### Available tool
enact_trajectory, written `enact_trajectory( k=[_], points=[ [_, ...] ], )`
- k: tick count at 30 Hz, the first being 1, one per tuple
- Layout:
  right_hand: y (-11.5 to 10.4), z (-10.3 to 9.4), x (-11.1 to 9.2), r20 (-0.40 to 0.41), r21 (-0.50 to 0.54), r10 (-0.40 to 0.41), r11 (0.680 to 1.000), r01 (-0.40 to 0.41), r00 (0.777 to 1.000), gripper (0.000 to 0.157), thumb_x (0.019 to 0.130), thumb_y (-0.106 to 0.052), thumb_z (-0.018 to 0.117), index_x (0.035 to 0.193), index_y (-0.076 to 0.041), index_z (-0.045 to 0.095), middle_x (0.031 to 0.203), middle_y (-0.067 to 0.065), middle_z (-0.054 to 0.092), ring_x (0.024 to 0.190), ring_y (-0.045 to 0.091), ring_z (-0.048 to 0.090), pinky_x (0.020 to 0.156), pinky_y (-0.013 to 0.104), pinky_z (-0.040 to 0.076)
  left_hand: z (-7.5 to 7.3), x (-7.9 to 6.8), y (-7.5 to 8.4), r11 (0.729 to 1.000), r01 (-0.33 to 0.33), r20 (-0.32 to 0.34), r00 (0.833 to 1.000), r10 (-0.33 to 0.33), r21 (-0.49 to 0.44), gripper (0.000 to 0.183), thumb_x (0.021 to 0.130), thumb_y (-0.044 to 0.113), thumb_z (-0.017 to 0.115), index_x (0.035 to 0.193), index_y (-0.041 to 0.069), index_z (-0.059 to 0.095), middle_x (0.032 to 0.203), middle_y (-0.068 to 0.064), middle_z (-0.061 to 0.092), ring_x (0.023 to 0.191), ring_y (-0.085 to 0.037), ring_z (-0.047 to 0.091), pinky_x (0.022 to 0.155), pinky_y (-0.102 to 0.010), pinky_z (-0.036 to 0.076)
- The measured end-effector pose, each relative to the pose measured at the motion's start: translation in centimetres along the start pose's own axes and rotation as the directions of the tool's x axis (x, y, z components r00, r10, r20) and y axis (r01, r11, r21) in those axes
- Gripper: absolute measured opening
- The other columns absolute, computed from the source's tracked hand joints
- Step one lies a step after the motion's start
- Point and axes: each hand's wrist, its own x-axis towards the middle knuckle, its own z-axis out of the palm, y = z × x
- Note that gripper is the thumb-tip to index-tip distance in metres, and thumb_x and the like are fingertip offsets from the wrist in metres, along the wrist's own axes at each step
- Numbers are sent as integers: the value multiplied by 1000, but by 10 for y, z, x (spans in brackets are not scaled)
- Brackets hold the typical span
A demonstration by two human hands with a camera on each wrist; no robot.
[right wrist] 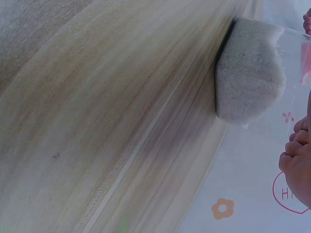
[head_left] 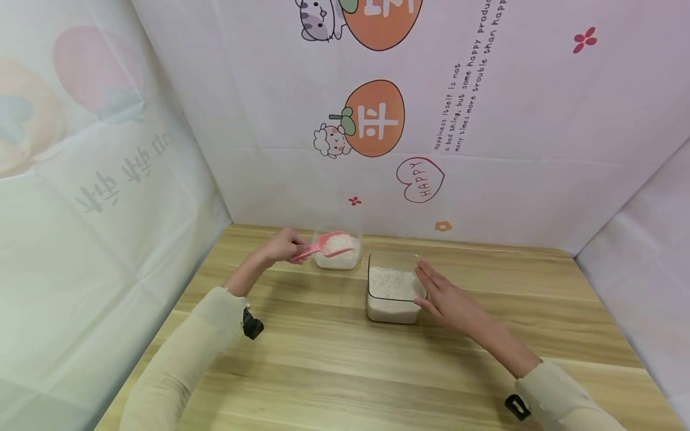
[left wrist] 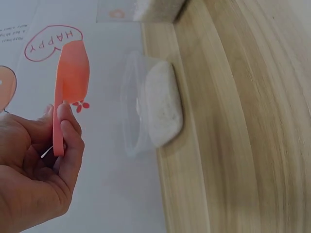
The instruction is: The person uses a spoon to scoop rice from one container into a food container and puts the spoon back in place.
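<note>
A pink scoop (head_left: 311, 249) is gripped by its handle in my left hand (head_left: 281, 245), fingers curled round it. White grains that look like rice (head_left: 339, 242) fill its bowl. Beneath the scoop, a small clear container (head_left: 336, 265) holds more of the white grains; in the left wrist view the scoop (left wrist: 74, 73) is apart from it. My right hand (head_left: 450, 302) rests its straight fingers and thumb against the right side of a larger clear square box (head_left: 392, 312). Grains fill that box partway. Only part of the right hand (right wrist: 297, 167) shows in the right wrist view.
Both containers stand on a wood-grain table (head_left: 318, 365). A white printed sheet (head_left: 280, 149) rises behind the table's back edge, close behind the small container. White sheets also hang at the left (head_left: 108, 251) and right (head_left: 647, 251).
</note>
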Motion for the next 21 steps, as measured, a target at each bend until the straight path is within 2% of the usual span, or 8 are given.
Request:
enact_trajectory(
  k=[6,11,15,21],
  points=[
    [0,-2,-2,-1,-10,-1,1000,1,1000,67,95,-41,47,143,2,29,151,19,25,136,33,30,101,47,38,-3,4,-6,998,41,-54,998,-38,57,23,93,5,51,84,-5,69,69,-16,65,57,-15,58,56,-25,49],
    [-1,-5,-3,21,2,14,1000,-14,1000,66,96,-40,46,144,1,27,152,17,23,138,31,28,103,45,36,-2,10,-10,986,72,-97,994,-58,148,21,93,6,52,89,-5,70,74,-18,67,61,-18,63,59,-29,53],
    [-2,-6,-3,40,2,23,1000,-23,999,66,97,-41,45,145,0,26,153,16,21,138,31,27,104,45,35,-1,15,-13,969,86,-126,990,-58,230,21,92,9,54,84,-2,70,72,-15,68,64,-23,65,61,-32,54],
    [0,-4,-2,42,-9,24,1000,-24,999,67,96,-43,44,145,0,25,153,16,20,138,31,28,102,45,37,0,23,-14,933,69,-150,989,-16,354,21,91,11,56,77,2,71,63,-5,66,59,-18,63,51,-22,46]
  ],
)
